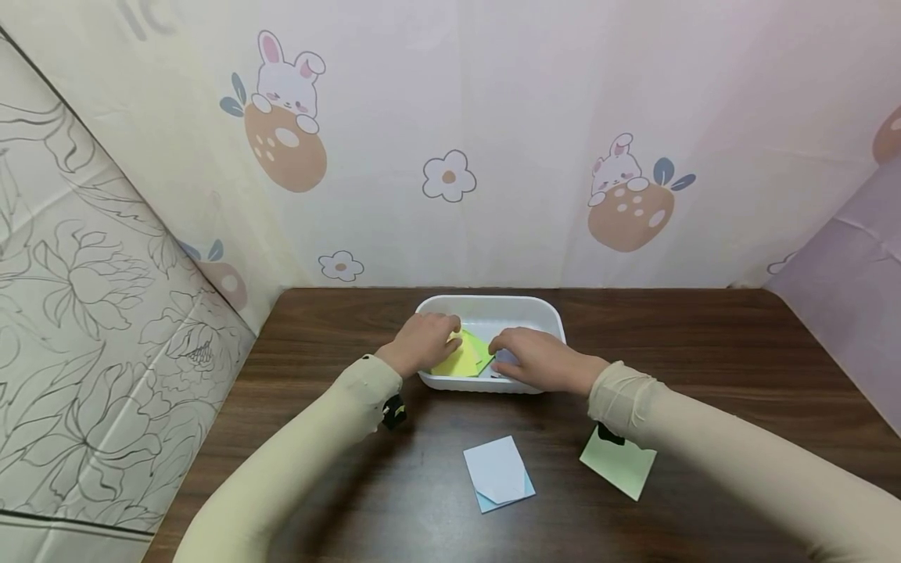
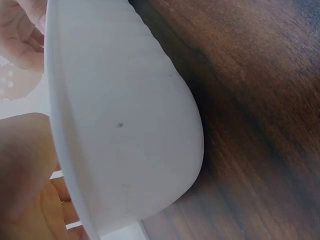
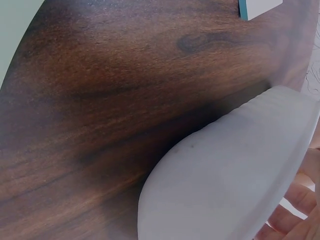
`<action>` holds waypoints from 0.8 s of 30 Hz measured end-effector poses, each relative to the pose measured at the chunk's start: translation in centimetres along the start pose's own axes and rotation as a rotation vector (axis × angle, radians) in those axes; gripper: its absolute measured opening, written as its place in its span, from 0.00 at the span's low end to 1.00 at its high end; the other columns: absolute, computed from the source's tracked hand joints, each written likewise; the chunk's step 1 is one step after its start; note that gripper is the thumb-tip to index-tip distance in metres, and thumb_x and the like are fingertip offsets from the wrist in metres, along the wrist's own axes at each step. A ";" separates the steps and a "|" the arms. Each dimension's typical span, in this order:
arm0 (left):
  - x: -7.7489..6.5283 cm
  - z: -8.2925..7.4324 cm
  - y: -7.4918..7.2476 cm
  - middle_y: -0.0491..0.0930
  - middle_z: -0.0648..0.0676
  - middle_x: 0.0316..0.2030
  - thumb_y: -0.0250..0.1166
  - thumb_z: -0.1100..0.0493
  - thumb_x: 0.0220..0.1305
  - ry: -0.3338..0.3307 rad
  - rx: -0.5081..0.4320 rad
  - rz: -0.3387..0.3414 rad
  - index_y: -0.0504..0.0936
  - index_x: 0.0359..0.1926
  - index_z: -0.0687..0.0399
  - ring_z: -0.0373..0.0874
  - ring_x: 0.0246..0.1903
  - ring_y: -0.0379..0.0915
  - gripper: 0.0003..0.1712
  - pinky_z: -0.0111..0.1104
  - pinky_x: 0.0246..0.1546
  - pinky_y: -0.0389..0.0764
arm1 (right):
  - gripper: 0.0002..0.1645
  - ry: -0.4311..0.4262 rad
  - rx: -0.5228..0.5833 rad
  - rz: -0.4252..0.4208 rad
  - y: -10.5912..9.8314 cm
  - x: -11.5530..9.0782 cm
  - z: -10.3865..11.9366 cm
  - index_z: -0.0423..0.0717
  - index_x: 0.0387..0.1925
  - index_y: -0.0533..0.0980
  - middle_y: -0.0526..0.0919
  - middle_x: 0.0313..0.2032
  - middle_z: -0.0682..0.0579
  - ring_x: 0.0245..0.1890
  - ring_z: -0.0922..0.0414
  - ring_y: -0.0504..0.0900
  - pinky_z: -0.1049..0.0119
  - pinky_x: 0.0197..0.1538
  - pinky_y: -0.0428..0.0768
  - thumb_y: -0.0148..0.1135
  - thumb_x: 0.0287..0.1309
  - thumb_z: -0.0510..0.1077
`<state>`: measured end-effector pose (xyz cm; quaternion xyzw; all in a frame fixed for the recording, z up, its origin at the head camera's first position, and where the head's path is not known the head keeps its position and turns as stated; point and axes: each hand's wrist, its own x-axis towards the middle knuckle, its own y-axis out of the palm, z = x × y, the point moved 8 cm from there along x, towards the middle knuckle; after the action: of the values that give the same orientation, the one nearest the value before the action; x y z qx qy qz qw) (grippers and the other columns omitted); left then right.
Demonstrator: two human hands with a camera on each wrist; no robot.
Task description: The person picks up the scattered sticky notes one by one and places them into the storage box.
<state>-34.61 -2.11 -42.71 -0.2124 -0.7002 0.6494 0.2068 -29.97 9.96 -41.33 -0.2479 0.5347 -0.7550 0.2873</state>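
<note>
A white plastic tray point(image 1: 542, 313) stands near the back edge of the table, holding yellow sticky notes point(image 1: 457, 362), a green note point(image 1: 477, 344) and a pale lavender piece point(image 1: 505, 353). My left hand point(image 1: 425, 344) reaches over its left end, thumb and fingers parted and bent above the yellow notes. Over the right end comes my right hand point(image 1: 538, 358), its thumb and index finger apart around the lavender piece. Both wrist views show the tray wall point(image 2: 125, 110) hiding most of the fingertips, so contact with the notes is unclear.
Toward the front of the dark wooden table point(image 1: 422, 500) lies a white note pad point(image 1: 496, 469) with a light blue sheet beneath. A pale green pad point(image 1: 618, 465) lies partly under the right forearm. Patterned cloth walls point(image 1: 450, 94) stand behind and at the sides.
</note>
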 end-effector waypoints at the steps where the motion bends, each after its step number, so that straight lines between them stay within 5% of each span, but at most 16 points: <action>1: 0.0 0.0 0.0 0.83 0.52 0.40 0.55 0.50 0.65 0.001 0.003 -0.001 0.79 0.47 0.54 0.43 0.37 0.77 0.17 0.38 0.40 0.76 | 0.19 0.002 -0.006 -0.001 0.0 0.0 0.0 0.42 0.46 0.78 0.81 0.44 0.49 0.46 0.52 0.79 0.56 0.48 0.75 0.58 0.59 0.50; 24: -0.6 -2.2 -1.8 0.82 0.50 0.37 0.55 0.48 0.65 0.086 0.035 -0.065 0.80 0.46 0.51 0.44 0.37 0.77 0.16 0.39 0.41 0.75 | 0.20 0.058 -0.008 -0.028 -1.7 -1.9 -0.2 0.46 0.49 0.78 0.80 0.47 0.53 0.51 0.56 0.76 0.57 0.54 0.73 0.57 0.60 0.51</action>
<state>-32.95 -0.73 -40.72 -0.2138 -0.6858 0.6447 0.2615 -29.05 11.87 -39.91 -0.2348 0.5422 -0.7638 0.2601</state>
